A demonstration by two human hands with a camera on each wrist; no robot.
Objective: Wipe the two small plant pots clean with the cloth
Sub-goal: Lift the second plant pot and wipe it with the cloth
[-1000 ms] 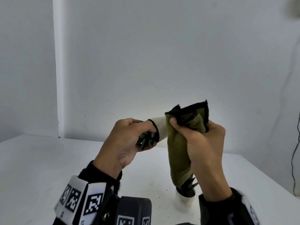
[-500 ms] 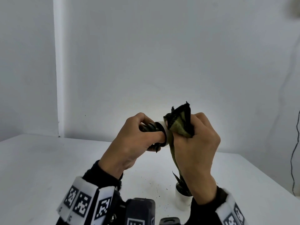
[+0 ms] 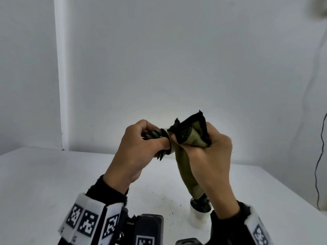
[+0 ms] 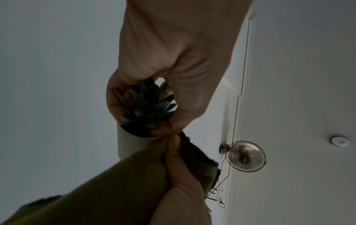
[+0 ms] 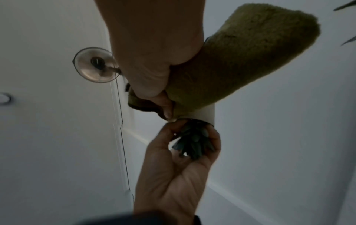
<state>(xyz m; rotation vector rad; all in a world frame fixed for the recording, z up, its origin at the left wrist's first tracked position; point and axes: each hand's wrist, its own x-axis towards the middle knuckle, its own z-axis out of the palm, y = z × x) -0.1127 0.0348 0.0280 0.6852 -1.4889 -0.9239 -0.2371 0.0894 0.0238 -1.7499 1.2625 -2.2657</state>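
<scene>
Two hands meet midair: left hand (image 3: pixel 141 149) clenches the pot (image 5: pixel 204 113) sideways by its plant; right hand (image 3: pixel 210 156) grips the cloth (image 3: pixel 187 167) around it

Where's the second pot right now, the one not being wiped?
In the head view, the second pot stands on the white table, low and right of centre, under the right hand and the cloth's hanging end.
</scene>
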